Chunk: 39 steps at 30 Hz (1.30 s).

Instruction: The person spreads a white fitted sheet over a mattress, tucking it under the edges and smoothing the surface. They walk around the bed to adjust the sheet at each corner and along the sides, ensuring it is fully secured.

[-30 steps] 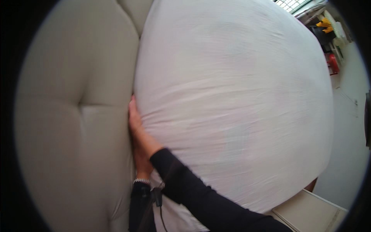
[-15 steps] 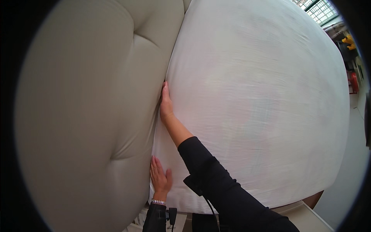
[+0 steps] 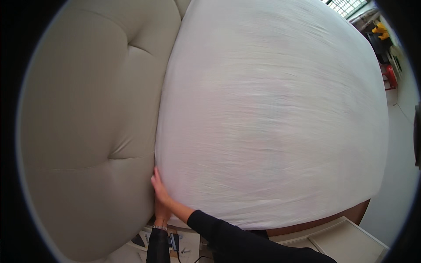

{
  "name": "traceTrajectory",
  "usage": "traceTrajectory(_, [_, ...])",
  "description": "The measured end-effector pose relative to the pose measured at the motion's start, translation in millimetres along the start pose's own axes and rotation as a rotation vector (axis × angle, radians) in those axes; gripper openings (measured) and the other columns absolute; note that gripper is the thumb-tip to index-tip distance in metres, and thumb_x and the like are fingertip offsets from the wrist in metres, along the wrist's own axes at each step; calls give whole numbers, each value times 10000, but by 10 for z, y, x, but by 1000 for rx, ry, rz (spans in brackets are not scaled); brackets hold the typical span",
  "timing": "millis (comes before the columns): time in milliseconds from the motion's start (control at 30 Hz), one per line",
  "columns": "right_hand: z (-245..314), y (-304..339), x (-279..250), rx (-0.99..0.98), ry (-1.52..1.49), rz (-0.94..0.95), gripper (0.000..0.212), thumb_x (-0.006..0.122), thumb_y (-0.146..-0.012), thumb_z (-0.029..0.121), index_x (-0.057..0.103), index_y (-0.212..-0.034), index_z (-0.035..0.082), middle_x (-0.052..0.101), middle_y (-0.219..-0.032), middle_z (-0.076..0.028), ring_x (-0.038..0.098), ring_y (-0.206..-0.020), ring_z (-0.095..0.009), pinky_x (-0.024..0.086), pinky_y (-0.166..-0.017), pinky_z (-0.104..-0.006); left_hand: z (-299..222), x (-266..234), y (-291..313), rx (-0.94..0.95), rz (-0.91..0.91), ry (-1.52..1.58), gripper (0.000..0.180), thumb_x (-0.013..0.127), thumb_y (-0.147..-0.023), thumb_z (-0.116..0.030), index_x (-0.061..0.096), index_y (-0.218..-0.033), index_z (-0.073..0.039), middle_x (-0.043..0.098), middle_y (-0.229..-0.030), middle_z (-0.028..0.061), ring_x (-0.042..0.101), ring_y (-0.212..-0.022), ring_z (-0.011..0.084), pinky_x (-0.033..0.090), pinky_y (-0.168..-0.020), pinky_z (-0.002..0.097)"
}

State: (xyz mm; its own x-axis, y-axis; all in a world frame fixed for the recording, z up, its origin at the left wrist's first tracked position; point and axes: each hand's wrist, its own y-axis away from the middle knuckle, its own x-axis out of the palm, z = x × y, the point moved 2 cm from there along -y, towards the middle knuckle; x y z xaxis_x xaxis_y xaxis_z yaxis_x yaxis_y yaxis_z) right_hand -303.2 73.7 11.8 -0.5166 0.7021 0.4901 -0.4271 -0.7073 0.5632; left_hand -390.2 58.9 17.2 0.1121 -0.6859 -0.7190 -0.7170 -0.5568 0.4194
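Note:
A white sheet (image 3: 245, 109) covers the mattress, with fine creases running across it. Along its left side rises a padded, tufted beige headboard (image 3: 79, 131). My right hand (image 3: 159, 187) is at the near end of the seam between the two, fingers stretched out along the sheet's edge and holding nothing visible. Just below and partly behind it is my left hand (image 3: 162, 213), with a metal band at the wrist. The right hand hides its fingers, so their shape does not show.
A pale bedside cabinet (image 3: 188, 245) with small items stands by the near left corner. Brown bed frame (image 3: 324, 219) shows under the near edge, beside a pale cabinet (image 3: 337, 239). At the far right are a red stool (image 3: 388, 78), a yellow thing (image 3: 380, 30) and a barred window (image 3: 347, 6).
My right hand has slid toward me along the headboard seam, down to my left hand. The left hand has shifted slightly nearer and is now partly covered. The view has shifted too.

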Motion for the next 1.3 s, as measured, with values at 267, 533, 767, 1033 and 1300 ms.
traceTrajectory(267, [-328, 916, -1146, -602, 1326, 156, 611, 446, -863, 306, 235, -1362, 23, 166, -1446, -125, 170, -1333, -235, 109, -1079, -384, 378, -46, 644, -19, 172, -329, 854, 561, -813, -322, 18, -1378, 16, 54, -1439, 221, 119, -1321, 372, 158, -1067, 396])
traceTrajectory(533, [-862, 2306, -1870, -581, 1792, 1372, 419, 406, -815, 197, 473, -1206, 61, 344, -1367, -104, 261, -1298, -225, 94, -1091, -377, 241, -154, 848, -45, 61, -257, 1034, 745, -601, -119, 74, -1383, -32, 213, -1399, 196, 274, -1263, 350, 271, -1021, 398])
traceTrajectory(767, [-762, 2710, -2835, -1055, 1542, 408, 372, 466, -788, 154, 539, -1128, 20, 375, -1355, -76, 289, -1288, -223, 184, -1086, -389, 571, 74, 746, -41, -4, -691, 1006, 722, -599, -110, 92, -1376, -4, 226, -1394, 196, 299, -1247, 349, 299, -986, 418])
traceTrajectory(1033, [-239, 2846, -3049, -707, 1562, 7, 525, 519, -798, 234, 392, -1281, 70, 298, -1372, -183, 280, -1273, -318, 225, -1033, -465, -108, 202, 321, 310, -324, -686, 726, 456, -695, -21, 159, -1356, 21, 141, -1414, 228, 127, -1319, 369, 143, -1061, 451])
traceTrajectory(1300, [356, 3775, -4673, 112, 1303, -1366, 660, 544, -776, 471, 389, -1285, 81, 373, -1317, -171, 314, -1204, -367, 236, -988, -498, -228, 829, 779, -512, 256, -709, 870, 581, -634, -230, 160, -1329, 82, 129, -1394, 285, 64, -1319, 400, 71, -1068, 495])
